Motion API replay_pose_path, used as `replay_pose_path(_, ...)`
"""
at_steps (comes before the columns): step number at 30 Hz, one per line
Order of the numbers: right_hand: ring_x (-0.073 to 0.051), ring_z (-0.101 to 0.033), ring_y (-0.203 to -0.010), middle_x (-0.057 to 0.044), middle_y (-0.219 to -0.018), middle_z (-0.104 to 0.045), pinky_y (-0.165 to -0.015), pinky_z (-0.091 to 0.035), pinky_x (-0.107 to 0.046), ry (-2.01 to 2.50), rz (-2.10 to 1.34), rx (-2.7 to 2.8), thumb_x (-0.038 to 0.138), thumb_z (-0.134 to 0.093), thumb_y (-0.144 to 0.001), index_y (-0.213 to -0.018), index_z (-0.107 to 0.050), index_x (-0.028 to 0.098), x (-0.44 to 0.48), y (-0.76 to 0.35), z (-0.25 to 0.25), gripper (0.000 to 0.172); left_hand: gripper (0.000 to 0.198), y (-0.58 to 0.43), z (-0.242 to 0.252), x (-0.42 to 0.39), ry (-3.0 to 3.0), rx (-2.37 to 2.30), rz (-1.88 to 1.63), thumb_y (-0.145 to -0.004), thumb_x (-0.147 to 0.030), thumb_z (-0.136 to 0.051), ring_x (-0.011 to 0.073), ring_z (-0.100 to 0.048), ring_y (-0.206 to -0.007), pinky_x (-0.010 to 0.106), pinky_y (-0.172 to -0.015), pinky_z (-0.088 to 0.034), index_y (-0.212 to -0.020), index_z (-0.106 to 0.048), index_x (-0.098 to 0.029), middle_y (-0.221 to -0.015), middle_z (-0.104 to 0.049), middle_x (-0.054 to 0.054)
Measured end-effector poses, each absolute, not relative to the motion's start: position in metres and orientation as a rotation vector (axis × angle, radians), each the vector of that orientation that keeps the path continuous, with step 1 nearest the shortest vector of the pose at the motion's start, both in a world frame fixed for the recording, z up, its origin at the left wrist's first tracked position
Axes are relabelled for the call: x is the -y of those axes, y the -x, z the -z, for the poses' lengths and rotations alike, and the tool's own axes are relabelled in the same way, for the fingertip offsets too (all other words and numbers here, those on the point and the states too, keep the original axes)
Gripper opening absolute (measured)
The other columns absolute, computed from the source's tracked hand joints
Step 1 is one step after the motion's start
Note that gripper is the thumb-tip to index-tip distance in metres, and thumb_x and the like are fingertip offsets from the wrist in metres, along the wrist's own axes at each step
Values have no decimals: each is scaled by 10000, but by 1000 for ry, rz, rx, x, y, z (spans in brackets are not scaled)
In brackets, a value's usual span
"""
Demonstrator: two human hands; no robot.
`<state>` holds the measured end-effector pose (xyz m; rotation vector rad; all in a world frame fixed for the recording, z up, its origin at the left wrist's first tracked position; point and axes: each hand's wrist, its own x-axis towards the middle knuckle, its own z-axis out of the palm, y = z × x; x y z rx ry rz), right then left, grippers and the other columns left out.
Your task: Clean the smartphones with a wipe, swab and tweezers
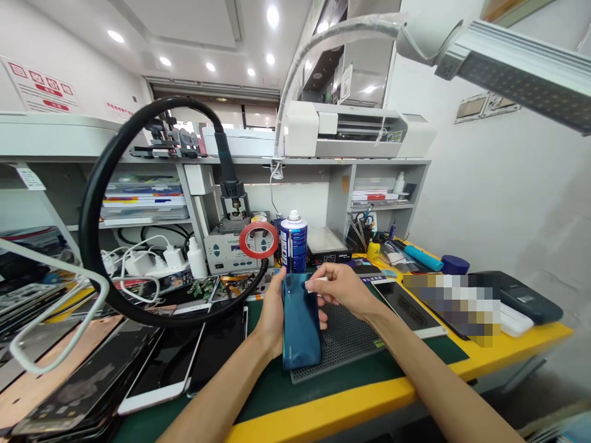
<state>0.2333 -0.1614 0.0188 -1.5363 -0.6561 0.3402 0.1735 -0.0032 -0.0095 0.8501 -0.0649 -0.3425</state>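
A blue smartphone [301,329] stands tilted with its glossy back towards me, the camera strip at its upper left. My left hand [272,311] is closed round it, the thumb along the left edge and fingertips showing past the right edge. At the phone's upper right, my right hand [341,286] is closed in a pinch against the back. A small white bit shows between those fingertips, too small to name. Beneath the phone lies a grey perforated mat [353,332] on the green work surface [272,400].
Behind the phone stand a blue spray can [294,243] and a red tape roll [258,240]. A thick black hose [87,215] loops at left above stacked phone and tablet parts [92,375]. To the right lie a white-framed tablet [410,307] and a blue roll [422,258].
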Motion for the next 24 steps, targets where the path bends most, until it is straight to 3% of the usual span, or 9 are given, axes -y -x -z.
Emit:
replay_pose_path(6, -66, -474, -438, 42, -555, -594, -384, -305, -160, 1578, -371, 625, 403, -791, -715, -821, -491, 186, 162, -237, -14, 385, 619, -172, 12, 4, -844, 51, 231, -843, -640, -490, 294, -707, -726, 435, -691, -580, -1057, -666, -87, -852, -723, 162)
replay_pose_path(13, -91, -491, -398, 64, -632, -542, -365, -466, -241, 1559, -441, 710, 455, -766, -719, -948, -503, 199, 149, -223, -10, 433, 550, -171, 10, 5, -826, -11, 188, -868, -588, -502, 271, -706, -668, 387, -637, -578, -1081, -661, -107, -789, -730, 122)
replay_pose_path(18, -78, -471, -368, 52, -657, -576, -309, -419, -206, 1578, -336, 631, 431, -794, -680, -999, -546, 209, 141, -216, -8, 461, 506, -171, 8, 6, -829, -46, 144, -871, -556, -523, 260, -704, -655, 370, -639, -568, -1098, -661, -126, -766, -732, 97)
replay_pose_path(24, -107, -421, -272, 56, -435, -495, -238, -307, -204, 1536, -269, 477, 596, -668, -756, -820, -575, 188, 146, -222, -12, 424, 680, -168, -2, 13, -830, 71, 390, -847, -680, -451, 280, -701, -689, 392, -698, -558, -968, -697, -58, -767, -720, 170)
